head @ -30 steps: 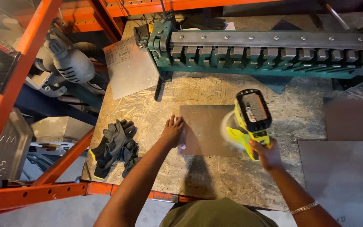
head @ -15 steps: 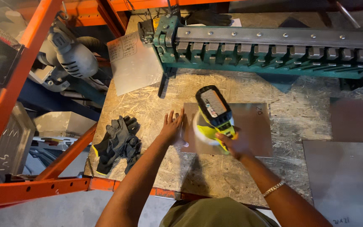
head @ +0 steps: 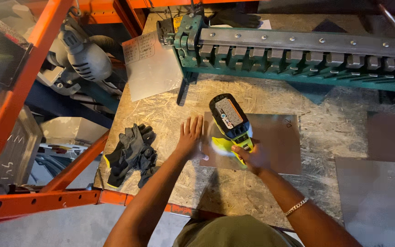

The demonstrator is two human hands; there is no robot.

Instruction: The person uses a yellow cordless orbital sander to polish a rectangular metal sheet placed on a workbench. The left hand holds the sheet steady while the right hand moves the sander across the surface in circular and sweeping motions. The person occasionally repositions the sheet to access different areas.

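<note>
- While the right hand (head: 251,158) is clamped on a yellow sander (head: 231,123), the left hand (head: 192,137) lies flat, fingers apart, on the left edge of the metal sheet (head: 275,142).
- Sander sits on the sheet's left part; its pad is blurred, partly hidden by the body.
- Sheet lies mid-desk (head: 161,119), on chipboard.
- Black gloves (head: 131,153) rest left of the hands.
- Green metal brake (head: 298,52) spans the far edge, cut off right.
- Orange rack (head: 33,201) frames the left.
</note>
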